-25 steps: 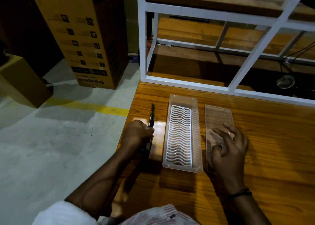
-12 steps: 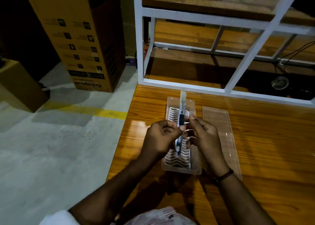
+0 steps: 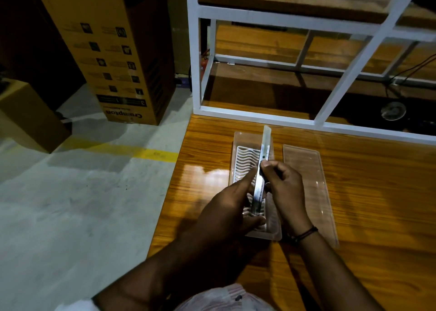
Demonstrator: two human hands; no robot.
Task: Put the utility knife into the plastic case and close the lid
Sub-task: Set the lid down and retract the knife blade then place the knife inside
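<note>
1. Above the open plastic case [image 3: 243,159] on the wooden table [image 3: 368,192], both hands hold the utility knife [image 3: 260,174] lengthwise, its far end past the case's far rim.
2. The left hand [image 3: 226,207] pinches the knife's near half, index finger laid along it; the right hand [image 3: 283,183] is closed on the slider area.
3. The lid [image 3: 309,188] lies flat just right of the case.
4. Risk: the blade appears extended; if so, the knife may overhang or jam against the rim.
5. A tilted drop could rest it on the wavy insert's ridges, blocking the lid.
</note>
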